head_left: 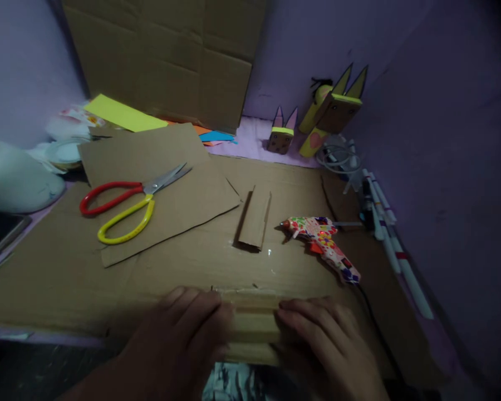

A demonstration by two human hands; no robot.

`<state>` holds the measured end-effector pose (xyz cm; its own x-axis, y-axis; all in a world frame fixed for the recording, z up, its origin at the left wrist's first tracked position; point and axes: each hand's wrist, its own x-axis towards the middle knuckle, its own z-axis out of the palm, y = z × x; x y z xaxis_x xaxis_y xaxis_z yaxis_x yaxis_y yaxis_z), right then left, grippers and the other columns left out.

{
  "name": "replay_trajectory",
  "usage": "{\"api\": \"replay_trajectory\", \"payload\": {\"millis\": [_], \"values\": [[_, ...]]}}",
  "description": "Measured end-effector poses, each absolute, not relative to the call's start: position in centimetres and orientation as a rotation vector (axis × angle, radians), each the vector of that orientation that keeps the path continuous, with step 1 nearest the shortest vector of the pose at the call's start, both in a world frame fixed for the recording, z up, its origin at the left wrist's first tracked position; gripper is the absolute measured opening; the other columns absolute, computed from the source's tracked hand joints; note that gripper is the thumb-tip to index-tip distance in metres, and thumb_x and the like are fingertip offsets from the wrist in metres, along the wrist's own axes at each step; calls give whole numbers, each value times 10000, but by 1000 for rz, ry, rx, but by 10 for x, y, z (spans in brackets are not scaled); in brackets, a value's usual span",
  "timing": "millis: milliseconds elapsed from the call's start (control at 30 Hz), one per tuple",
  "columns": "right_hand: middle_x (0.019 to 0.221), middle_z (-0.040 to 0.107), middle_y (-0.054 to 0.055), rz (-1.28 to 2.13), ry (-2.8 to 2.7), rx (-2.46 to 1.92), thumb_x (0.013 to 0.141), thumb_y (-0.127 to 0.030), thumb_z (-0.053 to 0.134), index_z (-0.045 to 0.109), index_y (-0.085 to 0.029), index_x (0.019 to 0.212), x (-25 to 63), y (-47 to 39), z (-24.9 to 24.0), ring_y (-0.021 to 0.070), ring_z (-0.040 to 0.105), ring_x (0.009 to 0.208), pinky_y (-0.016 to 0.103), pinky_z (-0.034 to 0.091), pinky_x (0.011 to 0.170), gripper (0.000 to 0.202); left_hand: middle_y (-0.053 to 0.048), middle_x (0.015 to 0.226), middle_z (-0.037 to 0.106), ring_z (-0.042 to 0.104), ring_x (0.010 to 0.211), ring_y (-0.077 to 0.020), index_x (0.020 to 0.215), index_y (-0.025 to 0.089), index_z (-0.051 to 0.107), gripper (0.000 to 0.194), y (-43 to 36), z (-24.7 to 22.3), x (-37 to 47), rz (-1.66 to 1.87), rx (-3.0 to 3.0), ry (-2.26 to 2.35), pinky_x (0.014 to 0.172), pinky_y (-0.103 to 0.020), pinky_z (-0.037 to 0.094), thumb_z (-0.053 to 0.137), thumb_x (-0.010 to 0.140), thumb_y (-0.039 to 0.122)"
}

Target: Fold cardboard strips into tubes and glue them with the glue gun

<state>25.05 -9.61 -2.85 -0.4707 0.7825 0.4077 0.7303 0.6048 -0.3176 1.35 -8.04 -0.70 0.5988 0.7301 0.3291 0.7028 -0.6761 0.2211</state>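
Observation:
At the front edge of the table, a folded piece of cardboard (254,326) with parallel creases lies between my hands. My left hand (187,328) grips its left end, fingers curled over the top. The right end is held by my right hand (325,334), fingertips pressed on the upper face; both thumbs are hidden. Beyond them lies a small folded cardboard piece (254,218). To its right rests a flower-patterned glue gun (323,242), nozzle pointing left. Scissors (137,203) with one red and one yellow handle lie partly open on a cut cardboard sheet (183,223).
Cardboard animal figures (280,139) with pointed ears stand at the back right. White glue sticks or markers (404,262) line the right wall. A large cardboard panel (162,61) leans at the back. A phone (2,231) and a white rounded object (19,178) are on the left.

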Motion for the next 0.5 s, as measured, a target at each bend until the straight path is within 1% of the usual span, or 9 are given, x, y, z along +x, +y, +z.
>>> {"api": "replay_trajectory", "payload": {"millis": [133, 233, 300, 400, 500], "values": [[877, 688, 68, 60, -2358, -1216, 885, -310, 500, 593, -129, 1060, 252, -101, -30, 190, 572, 794, 322, 398, 735, 269, -58, 917, 624, 576, 823, -201, 1042, 190, 555, 257, -89, -10, 16, 510, 2708, 1336, 772, -327, 479, 437, 815, 212], [845, 710, 46, 38, -2368, -1194, 867, -375, 535, 612, -155, 1043, 256, -98, -31, 179, 596, 761, 323, 399, 737, 291, -44, 865, 614, 565, 784, -197, 973, 209, 589, 207, -86, -14, 18, 510, 2697, 1360, 729, -317, 468, 456, 816, 232], [854, 727, 20, 47, -2384, -1184, 840, -380, 580, 614, -177, 1053, 260, -96, -32, 170, 616, 759, 317, 401, 740, 295, -40, 844, 612, 557, 761, -195, 939, 210, 603, 195, -82, -16, 18, 519, 2730, 1341, 702, -314, 456, 449, 838, 275], [875, 742, -3, 58, -2436, -1191, 799, -412, 627, 614, -206, 1064, 266, -93, -32, 164, 644, 769, 312, 403, 755, 336, -38, 816, 613, 544, 736, -186, 902, 199, 610, 260, -74, -16, 18, 588, 2785, 1298, 684, -307, 433, 380, 896, 322], [881, 746, -17, 81, -2485, -1184, 778, -452, 643, 619, -224, 1056, 270, -90, -30, 156, 657, 760, 312, 400, 764, 360, -21, 774, 617, 524, 704, -171, 875, 206, 608, 297, -68, -15, 18, 698, 2801, 1251, 664, -290, 402, 335, 933, 304]]}}
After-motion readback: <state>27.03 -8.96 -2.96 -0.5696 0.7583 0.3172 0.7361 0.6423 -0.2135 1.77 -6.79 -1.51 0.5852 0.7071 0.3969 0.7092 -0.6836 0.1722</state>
